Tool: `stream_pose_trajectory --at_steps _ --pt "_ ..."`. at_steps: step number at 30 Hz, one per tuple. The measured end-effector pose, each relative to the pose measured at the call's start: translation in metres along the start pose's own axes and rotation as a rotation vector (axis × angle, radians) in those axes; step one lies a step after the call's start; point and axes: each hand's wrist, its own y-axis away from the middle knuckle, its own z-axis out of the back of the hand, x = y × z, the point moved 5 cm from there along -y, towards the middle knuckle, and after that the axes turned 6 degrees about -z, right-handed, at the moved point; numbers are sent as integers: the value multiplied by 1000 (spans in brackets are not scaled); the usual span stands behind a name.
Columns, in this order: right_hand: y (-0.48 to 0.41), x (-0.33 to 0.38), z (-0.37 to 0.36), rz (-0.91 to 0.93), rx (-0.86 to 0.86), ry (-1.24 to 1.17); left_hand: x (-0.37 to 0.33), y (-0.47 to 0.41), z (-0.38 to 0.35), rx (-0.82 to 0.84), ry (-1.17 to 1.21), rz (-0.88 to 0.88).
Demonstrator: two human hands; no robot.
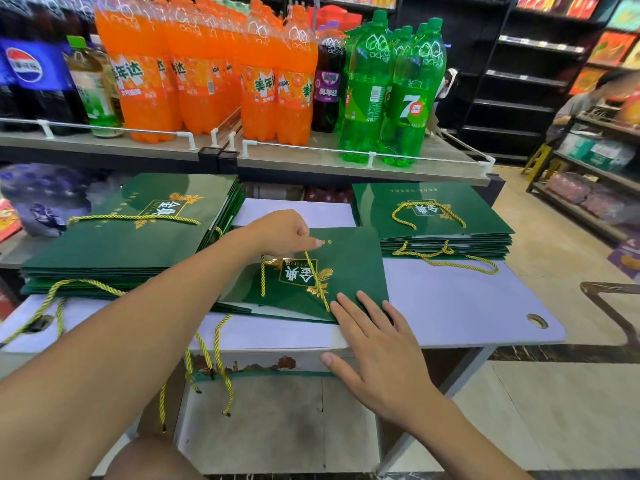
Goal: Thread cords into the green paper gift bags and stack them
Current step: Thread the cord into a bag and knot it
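Left hand (282, 233): reaching in from 8 o'clock, fingers curled, pinching the yellow cord (317, 282) at the far edge of the green bag (356, 265). Right hand (377, 344): fingers straight and spread, pressing flat on the bag's near right corner at 5 o'clock, thumb over the table (467, 306) edge, grasping nothing.

Bag condition: flat, dark glossy green, with a gold leaf emblem and white characters at its middle. It lies at the centre of the pale tabletop, its left side overlapping the edge of the left stack (114, 244). The twisted cord crosses its face in two runs, one from the left hand toward 5 o'clock, one shorter beside the emblem's left side.

Edges and room: the left stack of like bags sits at 9 to 10 o'clock, the right stack (485, 220) at 2 o'clock, apart from the bag. Bare tabletop lies open from 3 to 4 o'clock, out to a round hole (536, 321) near the table's corner. Loose cords (220, 355) hang over the near edge at 7 o'clock. A shelf (311, 157) of soda bottles (207, 81) closes the far side at 12 o'clock.

Orientation: the bag's long axis runs roughly 9 to 3 o'clock, slightly tilted. Its print reads upside down to the wearer, its top toward 6 o'clock.
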Motion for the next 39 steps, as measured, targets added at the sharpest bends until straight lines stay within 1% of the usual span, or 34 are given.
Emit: stream_pose_trajectory --at_steps 8,12,17,20,26,29,30,31,33,34,36,37,39 --pt "0 0 0 1 18 -4 2 7 -3 -46 -3 50" --pt "0 -1 1 0 28 -16 -1 13 -1 -76 -13 35" --pt "0 0 5 3 32 -15 -6 26 4 -152 -46 17" --pt "0 0 5 10 37 -19 -13 39 7 -195 -32 -27" --pt "0 0 6 17 19 -22 -35 78 -3 -322 -102 -129" --pt "0 0 14 21 -13 -114 -42 94 -17 -303 -75 -128" --pt "-2 -4 19 -28 -43 -191 -43 98 -23 -281 -56 -126" --pt "-5 -10 26 -118 -106 -267 -43 100 -28 -262 -28 -127" --pt "-11 -25 43 -350 -219 -326 -43 103 -35 -257 58 -116" --pt "-15 -31 46 -429 -210 -340 -43 104 -35 -264 110 -95" --pt "-22 -37 45 -487 -115 -446 -45 106 -31 -275 211 -60" --pt "-24 -39 44 -509 -82 -543 -47 106 -29 -270 252 -49" --pt "-27 -45 51 -545 -126 -849 -52 107 -22 -242 310 -23"
